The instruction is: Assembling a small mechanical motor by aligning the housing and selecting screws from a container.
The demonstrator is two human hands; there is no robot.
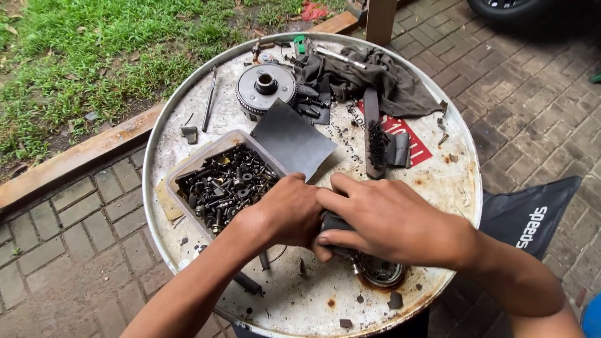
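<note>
Both hands (350, 216) around dark part (335, 223)

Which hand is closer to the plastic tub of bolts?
Left. The left hand lies right beside the plastic tub of bolts, at its near corner; the right hand sits farther off, beyond the left.

Both hands meet over a drum top (438, 181): left hand (285, 213) and right hand (388, 219) grip a dark part (335, 224). A tub of bolts (222, 181) sits just beside the left hand.
</note>
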